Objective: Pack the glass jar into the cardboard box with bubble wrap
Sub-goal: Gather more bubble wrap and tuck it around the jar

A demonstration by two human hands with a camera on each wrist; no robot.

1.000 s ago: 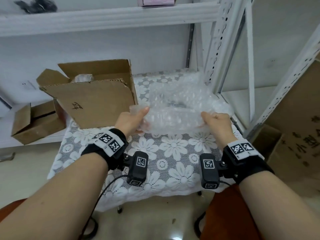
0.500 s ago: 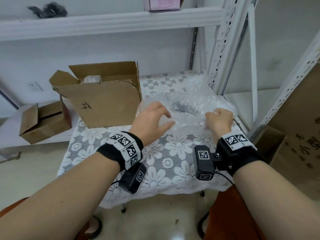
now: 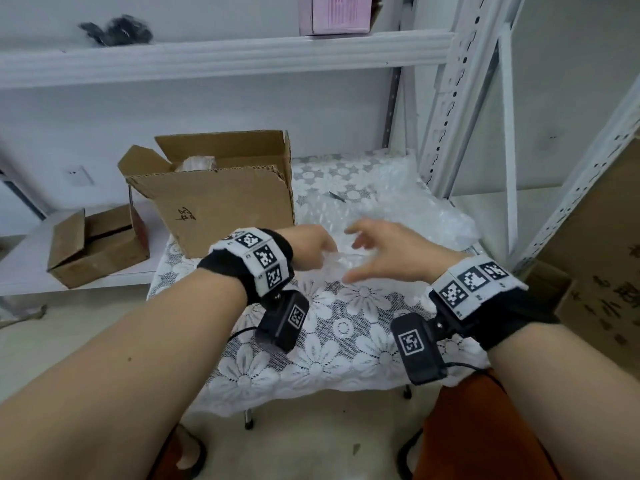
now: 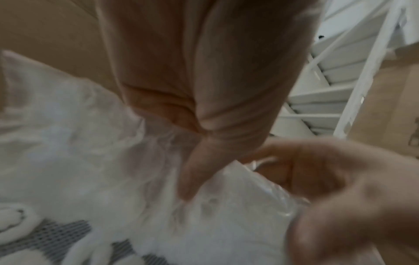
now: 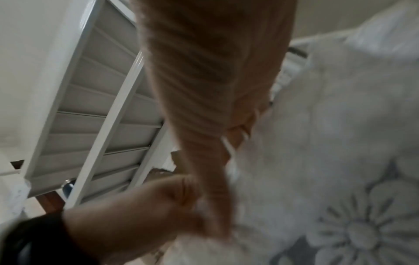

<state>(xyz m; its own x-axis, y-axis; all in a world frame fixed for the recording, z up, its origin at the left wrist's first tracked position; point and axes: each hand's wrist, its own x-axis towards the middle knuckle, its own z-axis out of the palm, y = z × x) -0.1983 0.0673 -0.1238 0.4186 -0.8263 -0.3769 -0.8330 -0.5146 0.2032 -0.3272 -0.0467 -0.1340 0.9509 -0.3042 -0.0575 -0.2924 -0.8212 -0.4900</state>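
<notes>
A sheet of bubble wrap [image 3: 398, 216] lies crumpled on the right half of the flower-patterned table. My left hand [image 3: 320, 249] grips its near edge with curled fingers; the left wrist view shows the thumb pressing into the bubble wrap [image 4: 238, 193]. My right hand [image 3: 360, 251] hovers just to the right with its fingers spread, holding nothing. The open cardboard box [image 3: 225, 206] stands at the table's left, flaps up, with a pale wrapped lump [image 3: 199, 163] showing inside. I see no bare glass jar. In the right wrist view the left hand [image 5: 140, 206] is closed on the wrap.
White metal shelving posts [image 3: 446, 98] rise close behind and right of the table. A smaller open carton [image 3: 93, 247] sits on a low shelf to the left. A thin dark item [image 3: 337, 196] lies under the wrap. Large cartons [image 3: 599, 244] stand at right.
Both hands first held the wrap at its two ends. The left let go and then took the near edge; the right has now released and opened. The hands have come close together.
</notes>
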